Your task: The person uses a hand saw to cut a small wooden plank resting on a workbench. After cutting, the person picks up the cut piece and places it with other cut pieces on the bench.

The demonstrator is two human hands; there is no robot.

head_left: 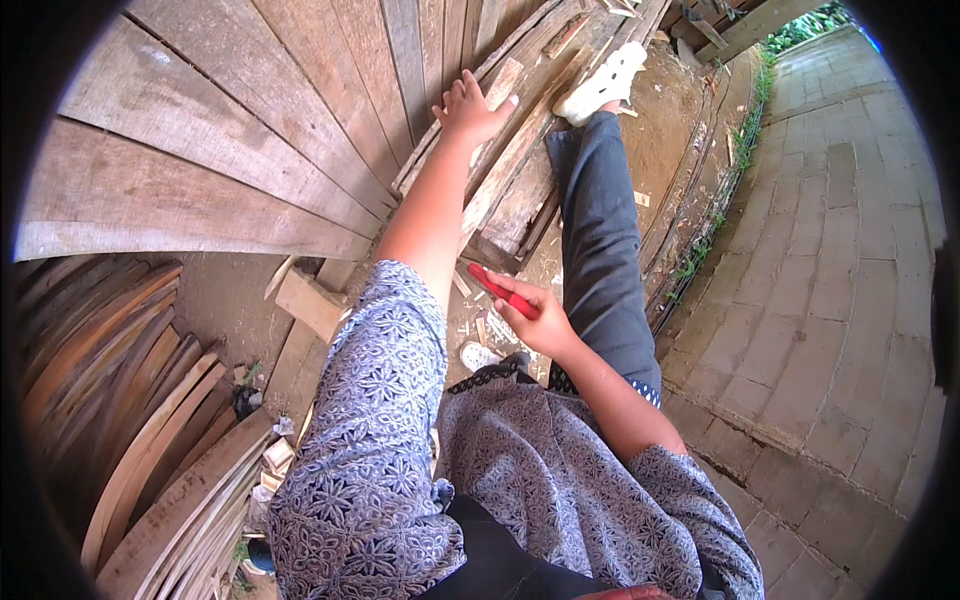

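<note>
My left hand (472,112) is stretched out over a stack of weathered planks (507,175), thumb and fingers spread around the end of a short pale wooden piece (503,82). It seems to touch that piece, though I cannot see a grip. My right hand (541,325) is nearer my body, closed around a slim red tool (505,292) that points up and to the left. The tool's exact kind is unclear. A white clog (603,85) with holes is on my raised foot, which rests on the planks.
A wall of wide boards (220,130) rises at the left. Curved wood strips (150,420) are piled at the lower left. Wood shavings (490,325) litter the dirt below. A paved path (810,260) runs along the right, edged by grass (715,225).
</note>
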